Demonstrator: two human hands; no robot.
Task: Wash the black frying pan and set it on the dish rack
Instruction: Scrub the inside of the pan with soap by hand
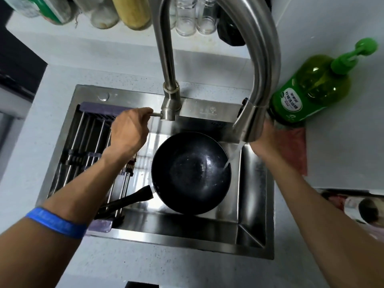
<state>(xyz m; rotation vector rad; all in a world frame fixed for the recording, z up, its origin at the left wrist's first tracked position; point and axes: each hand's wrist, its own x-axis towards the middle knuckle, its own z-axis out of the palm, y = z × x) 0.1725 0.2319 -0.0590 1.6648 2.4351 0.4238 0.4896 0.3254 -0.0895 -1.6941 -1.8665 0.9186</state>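
Note:
The black frying pan (190,173) lies in the steel sink (255,206), its handle pointing left over the dish rack (83,146). Water streams from the faucet spout (255,121) onto the pan's right rim. My left hand (128,129) grips the small faucet lever (156,114) with curled fingers. My right hand (268,136) reaches behind the spout head toward the sink's far right corner; its fingers are hidden by the spout.
A green dish soap bottle (311,88) with a pump stands right of the sink beside a pink cloth (295,146). Glass jars (187,15) hang overhead at the back wall. Grey counter (166,271) surrounds the sink.

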